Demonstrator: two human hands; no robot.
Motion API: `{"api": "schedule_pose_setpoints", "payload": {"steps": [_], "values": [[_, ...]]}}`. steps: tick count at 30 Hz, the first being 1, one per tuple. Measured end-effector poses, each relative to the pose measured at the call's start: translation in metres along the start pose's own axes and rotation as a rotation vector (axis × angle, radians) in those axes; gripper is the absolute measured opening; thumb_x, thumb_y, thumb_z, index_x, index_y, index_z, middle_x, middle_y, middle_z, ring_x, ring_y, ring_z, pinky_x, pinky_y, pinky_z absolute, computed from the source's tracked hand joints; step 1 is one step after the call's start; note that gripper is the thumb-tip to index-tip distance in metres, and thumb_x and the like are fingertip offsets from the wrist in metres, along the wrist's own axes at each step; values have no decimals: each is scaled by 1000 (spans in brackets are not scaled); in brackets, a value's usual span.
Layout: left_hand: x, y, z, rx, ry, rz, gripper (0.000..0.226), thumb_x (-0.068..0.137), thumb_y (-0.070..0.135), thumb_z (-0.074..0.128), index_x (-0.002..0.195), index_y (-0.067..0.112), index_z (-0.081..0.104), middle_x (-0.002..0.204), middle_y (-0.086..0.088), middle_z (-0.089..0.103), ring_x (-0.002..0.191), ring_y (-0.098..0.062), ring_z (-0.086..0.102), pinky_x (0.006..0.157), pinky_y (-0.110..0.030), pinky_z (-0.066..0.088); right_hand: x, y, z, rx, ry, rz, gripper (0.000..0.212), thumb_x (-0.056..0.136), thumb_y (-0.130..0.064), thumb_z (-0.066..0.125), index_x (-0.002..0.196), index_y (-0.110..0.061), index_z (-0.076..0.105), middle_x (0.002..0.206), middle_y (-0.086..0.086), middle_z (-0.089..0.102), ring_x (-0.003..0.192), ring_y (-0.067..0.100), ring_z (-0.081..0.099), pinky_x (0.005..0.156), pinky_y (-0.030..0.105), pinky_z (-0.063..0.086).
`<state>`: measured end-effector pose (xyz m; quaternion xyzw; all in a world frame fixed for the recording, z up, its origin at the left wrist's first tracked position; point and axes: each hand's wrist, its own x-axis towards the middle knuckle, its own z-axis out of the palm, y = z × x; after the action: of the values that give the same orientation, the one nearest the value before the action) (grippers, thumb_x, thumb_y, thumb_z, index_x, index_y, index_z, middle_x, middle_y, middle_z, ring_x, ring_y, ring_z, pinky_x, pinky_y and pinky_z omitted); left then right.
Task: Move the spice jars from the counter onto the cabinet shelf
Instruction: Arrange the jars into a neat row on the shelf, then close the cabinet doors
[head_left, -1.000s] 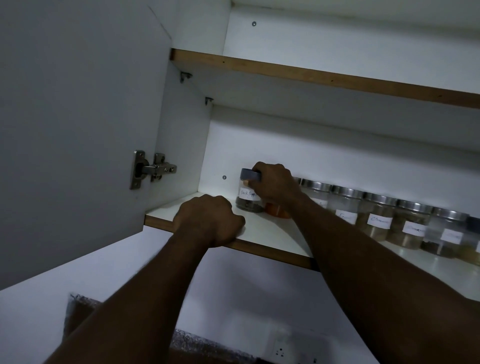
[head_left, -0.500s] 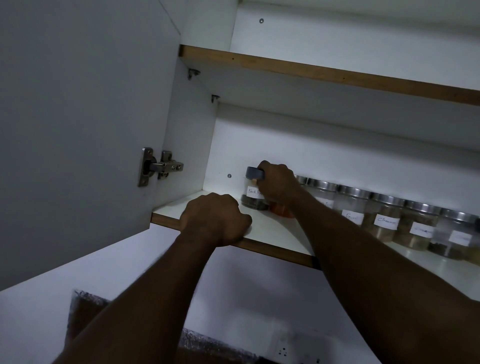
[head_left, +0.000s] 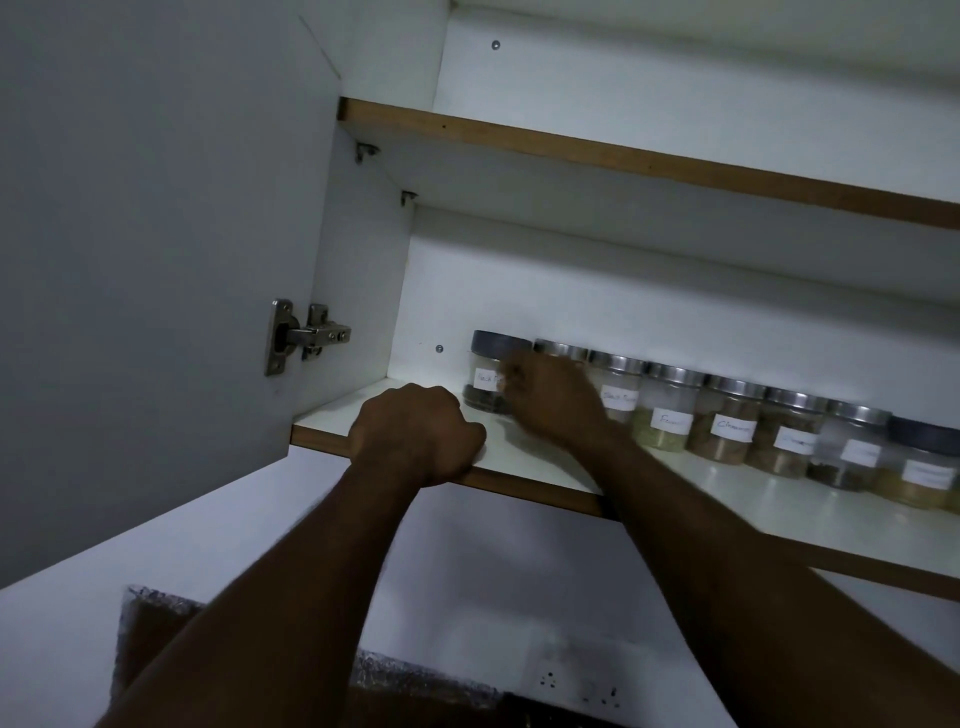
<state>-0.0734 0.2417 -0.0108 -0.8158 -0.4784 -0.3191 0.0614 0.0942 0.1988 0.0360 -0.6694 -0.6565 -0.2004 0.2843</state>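
Glass round jar, steel-lidded, stands at ten o'clock of the blurred right hand, grip unclear; left hand clenches the shelf edge.

your way in is the bare shelf front; the spice jar row blocks the back, the side panel the left.

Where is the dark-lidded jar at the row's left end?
In the head view, the dark-lidded jar stands on the lower shelf, nearest the cabinet's left wall, just left of the right hand.
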Motion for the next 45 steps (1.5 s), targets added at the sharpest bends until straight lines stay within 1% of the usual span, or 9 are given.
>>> {"api": "schedule_pose_setpoints", "payload": {"steps": [4,11,14,16,19,22,30,39,45], "values": [[-3,1,-3,-5,-35,7,34,83,54,40,72,24,51,75,2,53,79,-22,57,69,-34,47,-38,2,-1,-34,-136,93,17,90,-18,66,102,-29,72,106,-1,73,96,19,66,84,37,57],[-21,-1,-5,21,54,97,31,99,33,38,73,18,42,88,-2,59,79,-23,52,67,-33,38,-97,-1,-19,-38,-39,138,23,101,-26,54,102,-18,75,101,2,74,91,20,67,77,31,51],[-38,0,-12,-51,75,93,29,102,36,41,99,13,58,97,-7,60,99,-32,58,79,-38,47,-128,-11,-20,-100,53,125,31,106,-34,44,110,-20,71,102,3,73,95,25,66,81,37,50],[-54,1,-16,-19,83,119,37,105,38,35,116,13,60,113,-9,63,107,-32,55,89,-39,45,-145,-19,-22,-100,17,124,33,101,-35,53,129,-22,65,121,2,70,113,25,63,98,40,47],[-90,4,-20,24,46,207,44,103,42,40,138,17,53,141,-7,56,127,-32,46,106,-42,38,-166,-34,-31,-167,-88,89,56,95,-36,64,146,-21,49,143,0,57,133,23,49,113,42,35],[-137,5,-31,-128,-95,144,64,103,46,49,158,22,31,166,-4,29,154,-31,18,118,-48,30,-184,-58,-45,-153,-77,37,52,93,-37,67,141,-20,54,141,1,59,128,24,52,102,40,45],[-260,-9,-85,-151,27,-221,59,98,36,60,152,23,41,146,-6,57,131,-29,55,105,-46,48,-238,-143,-81,-66,-56,-252,38,93,-39,67,128,-26,64,118,0,71,111,25,63,85,38,55],[-399,-26,-179,-314,376,-584,31,93,33,64,121,21,62,115,4,70,102,-21,65,85,-35,49,-288,-267,-124,88,64,-598,25,92,-39,63,112,-26,68,103,-4,73,99,25,64,68,34,44],[-452,-59,-235,-474,640,-950,23,91,30,66,108,15,60,107,-7,66,100,-30,63,82,-37,47,-306,-339,-146,164,101,-727,24,94,-43,60,108,-24,66,97,-4,71,93,26,61,67,34,44]]}}
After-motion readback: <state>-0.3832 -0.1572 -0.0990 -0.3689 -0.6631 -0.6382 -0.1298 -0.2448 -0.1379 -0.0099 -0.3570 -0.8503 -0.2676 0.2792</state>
